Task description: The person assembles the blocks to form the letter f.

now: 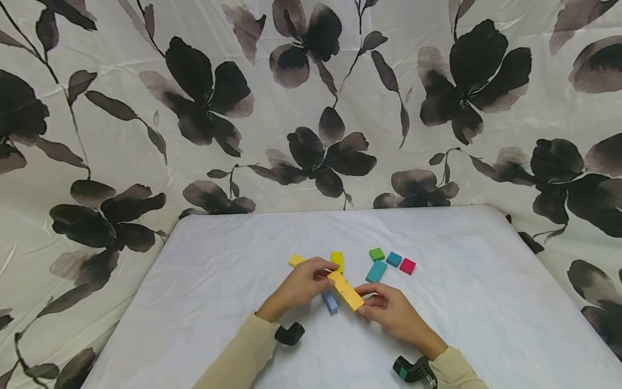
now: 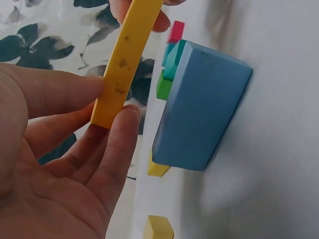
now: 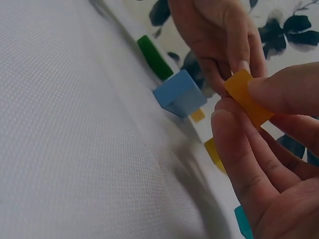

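Note:
Both hands hold one long orange-yellow block, which slants above the table. My left hand pinches its far end between thumb and fingers, as the left wrist view shows. Its near end is pinched by my right hand. Small dark marks dot one face of the block. Just below the left hand, a long light-blue block lies on the table, partly covered in the head view. A yellow block lies beyond the fingers, and a paler yellow block shows behind the left hand.
Right of the yellow blocks lie a green block, a teal block, a blue block and a red block. The right wrist view shows a dark green block. White cloth covers the table; a floral curtain hangs behind.

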`<state>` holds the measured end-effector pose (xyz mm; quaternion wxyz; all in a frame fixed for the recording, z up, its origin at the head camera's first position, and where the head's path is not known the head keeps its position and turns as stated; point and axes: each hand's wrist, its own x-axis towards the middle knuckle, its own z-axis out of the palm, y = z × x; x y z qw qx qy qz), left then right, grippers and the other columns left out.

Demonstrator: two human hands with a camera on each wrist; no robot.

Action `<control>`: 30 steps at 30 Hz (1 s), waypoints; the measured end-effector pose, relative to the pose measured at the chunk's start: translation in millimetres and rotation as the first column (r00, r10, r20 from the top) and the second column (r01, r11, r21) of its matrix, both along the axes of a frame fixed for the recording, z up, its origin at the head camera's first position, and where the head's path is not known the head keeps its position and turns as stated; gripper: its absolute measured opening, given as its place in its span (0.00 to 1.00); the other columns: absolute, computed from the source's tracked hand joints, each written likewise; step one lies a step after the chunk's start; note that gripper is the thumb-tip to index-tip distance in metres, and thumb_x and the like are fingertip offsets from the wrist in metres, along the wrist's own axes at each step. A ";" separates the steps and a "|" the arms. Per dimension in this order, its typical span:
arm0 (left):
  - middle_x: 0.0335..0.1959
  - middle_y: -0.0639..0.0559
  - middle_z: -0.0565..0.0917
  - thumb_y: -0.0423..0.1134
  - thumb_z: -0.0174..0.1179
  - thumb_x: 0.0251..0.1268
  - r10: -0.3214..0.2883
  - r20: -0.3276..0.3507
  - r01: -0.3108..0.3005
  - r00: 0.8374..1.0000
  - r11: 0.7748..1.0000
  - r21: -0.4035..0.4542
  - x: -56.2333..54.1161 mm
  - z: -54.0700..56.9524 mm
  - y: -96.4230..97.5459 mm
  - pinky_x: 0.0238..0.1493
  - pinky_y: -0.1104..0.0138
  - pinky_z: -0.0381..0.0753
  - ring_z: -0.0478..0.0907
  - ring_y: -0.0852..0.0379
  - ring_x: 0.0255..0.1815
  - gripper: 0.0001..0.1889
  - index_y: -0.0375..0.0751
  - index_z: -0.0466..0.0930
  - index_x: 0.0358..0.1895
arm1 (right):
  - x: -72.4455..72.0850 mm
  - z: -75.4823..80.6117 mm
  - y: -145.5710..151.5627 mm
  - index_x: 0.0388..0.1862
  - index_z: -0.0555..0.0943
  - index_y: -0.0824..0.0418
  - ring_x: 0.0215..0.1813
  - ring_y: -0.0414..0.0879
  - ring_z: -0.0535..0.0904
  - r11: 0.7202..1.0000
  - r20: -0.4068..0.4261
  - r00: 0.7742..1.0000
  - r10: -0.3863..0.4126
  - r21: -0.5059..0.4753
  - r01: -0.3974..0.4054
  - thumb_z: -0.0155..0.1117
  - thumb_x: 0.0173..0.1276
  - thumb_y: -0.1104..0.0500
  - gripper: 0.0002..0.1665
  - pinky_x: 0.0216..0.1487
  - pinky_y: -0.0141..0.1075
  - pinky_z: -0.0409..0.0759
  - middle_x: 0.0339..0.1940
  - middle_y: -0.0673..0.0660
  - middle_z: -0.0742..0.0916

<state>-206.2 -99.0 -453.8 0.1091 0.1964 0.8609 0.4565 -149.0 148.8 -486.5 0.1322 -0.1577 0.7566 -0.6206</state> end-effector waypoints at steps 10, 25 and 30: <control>0.55 0.54 0.82 0.34 0.63 0.68 -0.041 -0.022 0.042 0.999 0.999 0.013 -2.4 1.7 8.1 0.54 0.64 0.80 0.80 0.56 0.53 0.17 0.39 0.83 0.59 | 0.3 0.1 -4.0 0.65 0.75 0.66 0.43 0.50 0.85 1.000 0.003 1.000 -0.001 0.007 0.001 0.72 0.66 0.59 0.30 0.39 0.35 0.83 0.54 0.62 0.80; 0.53 0.57 0.83 0.34 0.64 0.68 -0.104 0.004 0.104 0.995 0.991 -0.079 -10.6 4.5 19.0 0.50 0.67 0.81 0.80 0.60 0.49 0.17 0.41 0.84 0.58 | 4.1 0.1 -10.0 0.72 0.69 0.66 0.41 0.48 0.84 0.997 -0.054 0.999 -0.004 0.071 0.008 0.73 0.63 0.64 0.39 0.35 0.34 0.83 0.49 0.61 0.80; 0.54 0.54 0.83 0.31 0.64 0.68 -0.126 0.007 0.126 0.992 0.987 -0.097 -11.0 4.7 22.2 0.51 0.68 0.81 0.80 0.59 0.51 0.18 0.38 0.82 0.60 | 4.5 -0.5 -10.0 0.73 0.68 0.67 0.40 0.47 0.84 0.996 -0.056 0.998 -0.002 0.090 0.007 0.73 0.63 0.65 0.41 0.35 0.34 0.83 0.50 0.59 0.80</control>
